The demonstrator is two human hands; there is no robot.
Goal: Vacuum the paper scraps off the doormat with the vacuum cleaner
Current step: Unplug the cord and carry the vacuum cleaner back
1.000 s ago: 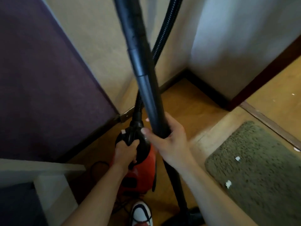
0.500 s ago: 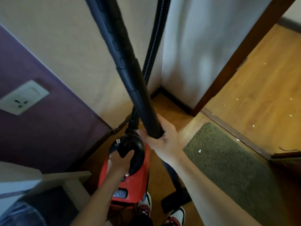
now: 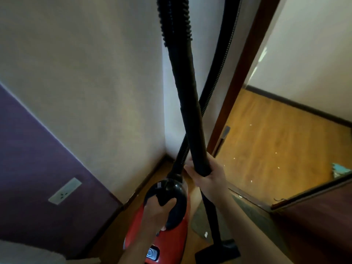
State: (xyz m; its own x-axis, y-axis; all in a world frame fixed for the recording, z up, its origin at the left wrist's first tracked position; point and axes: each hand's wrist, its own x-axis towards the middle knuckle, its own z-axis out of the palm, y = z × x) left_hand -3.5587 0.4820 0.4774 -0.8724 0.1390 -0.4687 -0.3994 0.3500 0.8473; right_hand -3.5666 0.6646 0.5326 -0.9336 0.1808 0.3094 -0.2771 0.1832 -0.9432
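Wooden flooring by the corner carries the doormat, a paper scrap unvacuumed on it, while the left hand grips the vacuum cleaner handle, the right hand clasps the wand, and the floor nozzle sits beside the mat.

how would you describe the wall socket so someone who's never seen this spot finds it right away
Start at the purple wall on the left, which meets the cream wall along a slanting line. Low on that purple stretch, left of the red vacuum cleaner that the left hand grips by its handle, sits the wall socket. It is the only pale rectangular plate on the purple, with small dark pin holes.
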